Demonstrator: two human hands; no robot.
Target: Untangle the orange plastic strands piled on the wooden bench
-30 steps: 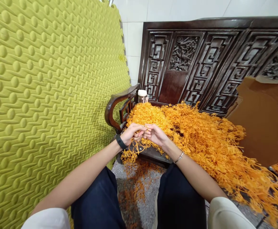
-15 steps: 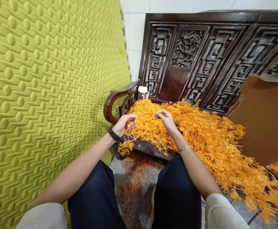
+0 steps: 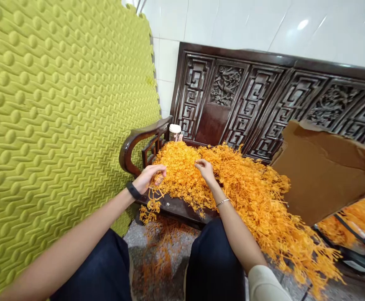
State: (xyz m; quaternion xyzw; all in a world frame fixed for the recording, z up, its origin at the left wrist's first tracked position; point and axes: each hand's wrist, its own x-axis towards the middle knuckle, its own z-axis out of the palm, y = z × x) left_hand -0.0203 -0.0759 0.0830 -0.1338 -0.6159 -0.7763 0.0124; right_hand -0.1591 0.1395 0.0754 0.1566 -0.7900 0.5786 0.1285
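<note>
A large heap of orange plastic-like sprigs (image 3: pixel 248 184) covers the seat of a dark carved wooden bench (image 3: pixel 182 209). My left hand (image 3: pixel 151 177), with a black band at the wrist, is closed round some orange strands (image 3: pixel 152 207) that hang below it at the bench's left front. My right hand (image 3: pixel 205 169), with a thin bracelet on the wrist, is raised over the heap with thumb and fingers pinched together. Whatever may be between those fingertips is too small to make out. The two hands are apart.
A lidded cup (image 3: pixel 175 131) stands in the bench's back left corner beside the curved armrest (image 3: pixel 127 152). Yellow-green foam matting (image 3: pixel 69 104) rises at the left. Brown cardboard (image 3: pixel 323 171) leans at the right. Orange bits (image 3: pixel 160 255) lie on the floor between my knees.
The view has shifted, so more wall and more of the bench's right side show. My right hand's fingers look slightly lower and more curled. My left hand still holds the strands.
</note>
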